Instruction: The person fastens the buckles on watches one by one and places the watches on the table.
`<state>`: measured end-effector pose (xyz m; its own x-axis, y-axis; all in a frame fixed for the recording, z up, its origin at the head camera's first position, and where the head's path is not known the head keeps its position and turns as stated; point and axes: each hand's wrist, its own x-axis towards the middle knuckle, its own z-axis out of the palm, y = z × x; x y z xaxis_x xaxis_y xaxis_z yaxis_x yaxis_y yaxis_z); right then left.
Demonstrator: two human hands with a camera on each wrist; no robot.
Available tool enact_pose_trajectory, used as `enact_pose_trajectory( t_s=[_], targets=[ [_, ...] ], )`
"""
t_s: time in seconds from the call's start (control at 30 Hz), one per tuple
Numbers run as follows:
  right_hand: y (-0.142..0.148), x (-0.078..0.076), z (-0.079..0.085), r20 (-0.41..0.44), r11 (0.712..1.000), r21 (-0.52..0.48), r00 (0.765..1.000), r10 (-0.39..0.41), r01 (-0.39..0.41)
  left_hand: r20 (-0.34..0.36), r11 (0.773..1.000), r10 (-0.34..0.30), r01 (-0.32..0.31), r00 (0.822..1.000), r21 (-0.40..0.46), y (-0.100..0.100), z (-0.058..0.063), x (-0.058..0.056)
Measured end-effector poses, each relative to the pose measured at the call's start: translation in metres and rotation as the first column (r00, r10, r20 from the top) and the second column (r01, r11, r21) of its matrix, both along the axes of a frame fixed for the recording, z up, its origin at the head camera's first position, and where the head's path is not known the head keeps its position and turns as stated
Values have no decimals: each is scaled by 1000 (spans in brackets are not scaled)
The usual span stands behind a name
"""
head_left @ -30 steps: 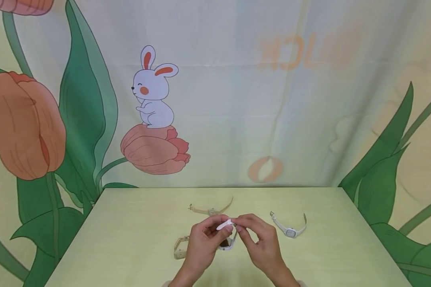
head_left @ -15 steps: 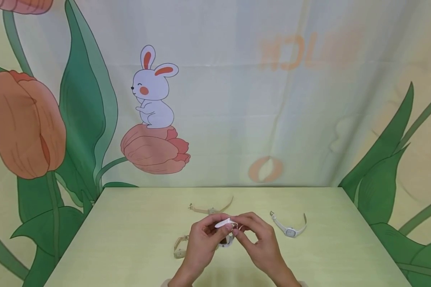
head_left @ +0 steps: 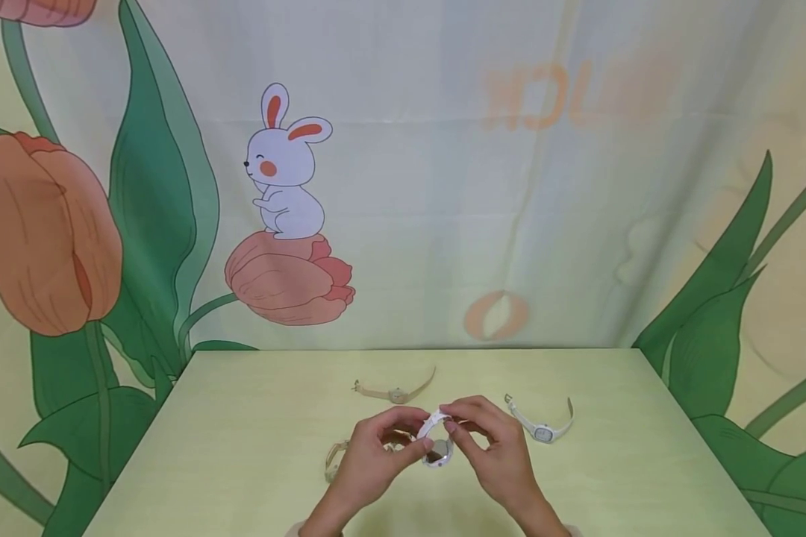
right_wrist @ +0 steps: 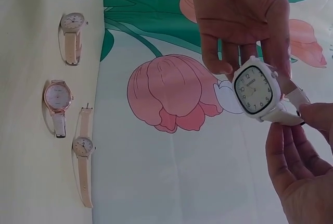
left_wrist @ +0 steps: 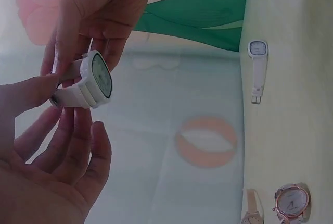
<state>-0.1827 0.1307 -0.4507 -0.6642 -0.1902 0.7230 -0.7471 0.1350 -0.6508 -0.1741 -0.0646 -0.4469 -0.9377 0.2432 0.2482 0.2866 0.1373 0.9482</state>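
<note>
I have a white watch up off the table, between my two hands, its strap bent round into a loop. My left hand pinches the strap between thumb and fingers, and my right hand does the same from the other side, thumb and forefinger brought close together, so neither grip is wide. The case hangs at the bottom of the loop and the strap ends come up between my fingertips; the loop's long axis runs upward from the case, leaning. The dial points away from me and downward, so from above I look at the back of the case. Below lie other watches: a white one to my right, a beige-strapped one farther off, a rose-gold one partly behind my left hand, and a pale-strapped one beyond it on the left.
</note>
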Motion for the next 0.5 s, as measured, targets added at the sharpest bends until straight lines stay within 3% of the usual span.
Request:
enact_pose_trajectory(
  t_s=[0.23,0.5],
  targets=[
    [5,1,-1,71,998,-56,997,17,-13,72,994,-55,61,996,-86,-3,-3,1],
    [9,3,-4,119,999,-36,992,37,-33,41,995,-10,14,999,-100,-8,-4,1]
  ],
)
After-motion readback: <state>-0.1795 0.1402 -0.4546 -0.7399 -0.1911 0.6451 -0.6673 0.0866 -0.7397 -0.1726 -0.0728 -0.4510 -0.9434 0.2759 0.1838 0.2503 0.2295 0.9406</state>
